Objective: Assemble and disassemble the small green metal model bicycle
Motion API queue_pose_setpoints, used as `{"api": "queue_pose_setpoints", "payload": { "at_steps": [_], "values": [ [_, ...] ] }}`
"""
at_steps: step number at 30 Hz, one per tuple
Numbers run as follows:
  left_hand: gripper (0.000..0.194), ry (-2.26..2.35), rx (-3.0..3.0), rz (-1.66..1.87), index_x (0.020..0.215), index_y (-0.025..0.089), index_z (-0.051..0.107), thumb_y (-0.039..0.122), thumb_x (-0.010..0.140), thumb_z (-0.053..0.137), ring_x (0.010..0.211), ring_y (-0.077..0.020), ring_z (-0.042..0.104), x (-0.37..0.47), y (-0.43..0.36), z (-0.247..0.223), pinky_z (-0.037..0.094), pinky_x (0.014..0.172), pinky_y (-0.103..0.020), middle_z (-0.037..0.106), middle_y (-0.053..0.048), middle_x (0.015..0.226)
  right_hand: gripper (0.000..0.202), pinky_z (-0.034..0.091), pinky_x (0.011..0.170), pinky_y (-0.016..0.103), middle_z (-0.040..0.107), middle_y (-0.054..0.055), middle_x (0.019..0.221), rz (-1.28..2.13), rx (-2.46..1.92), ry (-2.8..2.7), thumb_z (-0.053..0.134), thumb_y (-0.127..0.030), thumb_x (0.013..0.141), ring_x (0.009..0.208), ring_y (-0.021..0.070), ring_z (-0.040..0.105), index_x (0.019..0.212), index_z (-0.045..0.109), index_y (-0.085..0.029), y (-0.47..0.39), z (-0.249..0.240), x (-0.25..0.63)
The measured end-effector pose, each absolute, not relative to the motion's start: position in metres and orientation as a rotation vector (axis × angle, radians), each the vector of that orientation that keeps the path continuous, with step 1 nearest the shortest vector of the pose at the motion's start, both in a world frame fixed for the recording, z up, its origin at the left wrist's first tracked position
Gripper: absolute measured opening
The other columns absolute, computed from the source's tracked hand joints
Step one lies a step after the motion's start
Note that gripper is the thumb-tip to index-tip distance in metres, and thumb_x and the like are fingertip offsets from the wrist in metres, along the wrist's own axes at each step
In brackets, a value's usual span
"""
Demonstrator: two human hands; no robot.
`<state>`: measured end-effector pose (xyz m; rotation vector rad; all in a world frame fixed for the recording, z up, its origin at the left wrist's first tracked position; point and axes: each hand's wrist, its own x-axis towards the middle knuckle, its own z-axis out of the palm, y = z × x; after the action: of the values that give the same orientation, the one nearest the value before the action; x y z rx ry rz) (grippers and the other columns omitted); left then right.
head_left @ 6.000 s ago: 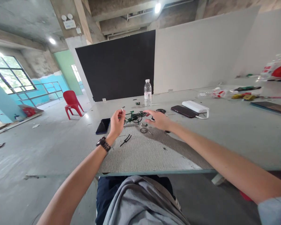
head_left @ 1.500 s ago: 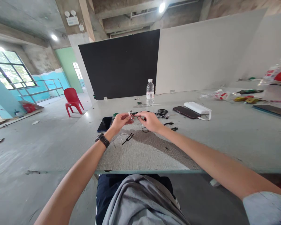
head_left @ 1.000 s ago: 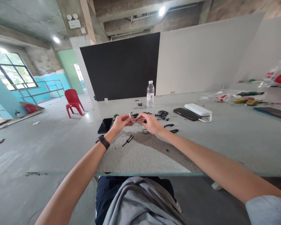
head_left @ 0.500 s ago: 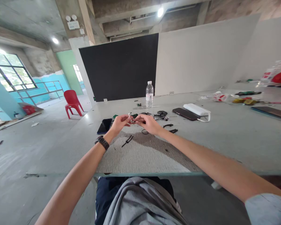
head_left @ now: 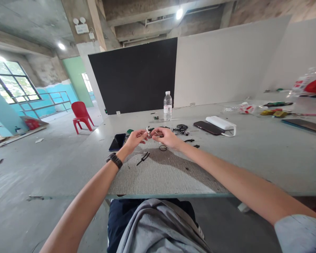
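My left hand [head_left: 136, 139], with a dark watch [head_left: 114, 160] on its wrist, pinches a small shiny metal piece [head_left: 149, 133] above the table. Facing it from the right, my right hand [head_left: 167, 138] has its fingers closed at the piece's other side. Something thin and pale shows between those fingers, too small to name. Below the hands lie a thin black ring [head_left: 163, 148] and some black strips [head_left: 143, 159]. A dark phone [head_left: 117, 142] lies just left of my left hand. Coiled black cable [head_left: 182, 127] sits beyond my right hand.
A water bottle [head_left: 168, 107] stands behind the hands. To the right lie a dark phone [head_left: 208, 128] and a white power bank [head_left: 221, 123]. Farther right are yellow-and-black tools [head_left: 275, 112] and plastic wrapping [head_left: 246, 108]. The table's front edge [head_left: 168, 196] runs before my lap.
My right fingers have shifted slightly and curl more, drawing a little away from the metal piece. The piece has turned in my left hand. More of the black ring shows.
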<state>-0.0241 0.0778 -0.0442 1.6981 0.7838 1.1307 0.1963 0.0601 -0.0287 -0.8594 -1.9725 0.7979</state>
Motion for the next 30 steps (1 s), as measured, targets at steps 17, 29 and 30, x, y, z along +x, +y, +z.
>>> {"api": "queue_pose_setpoints", "payload": {
  "at_steps": [17, 29, 30],
  "values": [
    [0.04, 0.903, 1.683, 1.164, 0.094, 0.015, 0.071, 0.055, 0.092, 0.071, 0.065, -0.0126, 0.061, -0.024, 0.077, -0.045, 0.051, 0.061, -0.025, 0.067, -0.006, 0.081, 0.021, 0.054, 0.077, 0.039, 0.081, 0.011, 0.106, 0.242, -1.805, -2.38, 0.077, -0.022, 0.075, 0.094, 0.0298, 0.075, 0.095, 0.081, -0.023, 0.111, -0.003, 0.324],
    [0.044, 0.894, 1.751, 1.15, 0.093, 0.015, 0.07, 0.059, 0.091, 0.07, 0.06, -0.0124, 0.06, -0.024, 0.085, -0.052, 0.05, 0.059, -0.027, 0.066, -0.005, 0.075, 0.019, 0.051, 0.076, 0.038, 0.08, 0.008, 0.109, 0.121, -1.591, -2.411, 0.073, -0.025, 0.081, 0.099, 0.0287, 0.073, 0.099, 0.081, -0.027, 0.103, -0.006, 0.301],
    [0.044, 0.894, 1.753, 1.148, 0.093, 0.015, 0.07, 0.059, 0.091, 0.07, 0.06, -0.0124, 0.06, -0.024, 0.085, -0.052, 0.05, 0.059, -0.027, 0.066, -0.005, 0.075, 0.017, 0.051, 0.076, 0.038, 0.08, 0.008, 0.109, 0.121, -1.572, -2.43, 0.073, -0.025, 0.081, 0.1, 0.0293, 0.072, 0.097, 0.081, -0.028, 0.102, -0.009, 0.297]
  ]
}}
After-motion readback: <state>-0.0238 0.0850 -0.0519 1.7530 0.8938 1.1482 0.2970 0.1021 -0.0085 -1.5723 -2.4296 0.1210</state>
